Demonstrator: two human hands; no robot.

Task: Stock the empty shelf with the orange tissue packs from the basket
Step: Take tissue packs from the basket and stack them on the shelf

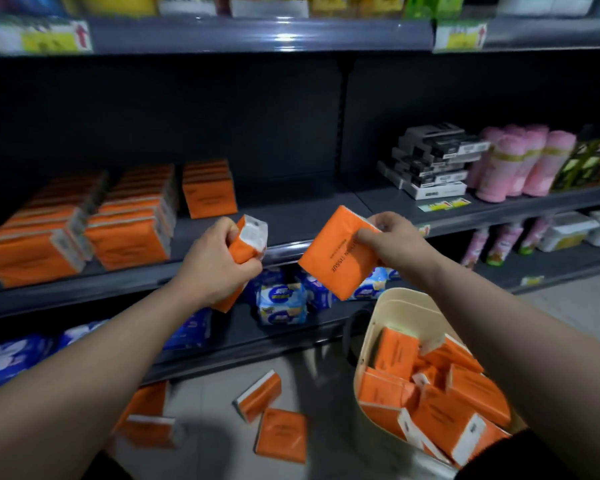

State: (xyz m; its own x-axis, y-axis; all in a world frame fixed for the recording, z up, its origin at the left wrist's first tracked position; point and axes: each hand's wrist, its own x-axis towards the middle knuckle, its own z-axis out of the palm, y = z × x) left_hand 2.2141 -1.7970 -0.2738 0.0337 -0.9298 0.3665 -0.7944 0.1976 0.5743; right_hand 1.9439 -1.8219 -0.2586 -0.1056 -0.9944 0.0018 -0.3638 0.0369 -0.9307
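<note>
left hand (219, 263): fingers wrapped tight around 1 orange tissue pack (248, 242), white end up, held in front of the shelf edge.
right hand (395, 242): fingers pinching the top corner of a second orange pack (340, 252), tilted, printed face toward the camera.
shelf (291, 202): 3 rows of orange packs at the left, third row (209, 188) short; middle bare.
basket (388, 313): cream, on the floor at lower right, loose heap of orange packs inside, too jumbled to count.
floor (205, 393): 4 orange packs lying loose, 2 by the left forearm, 2 (281, 434) left of the basket.
lower shelf: blue-and-white packs (283, 303).
</note>
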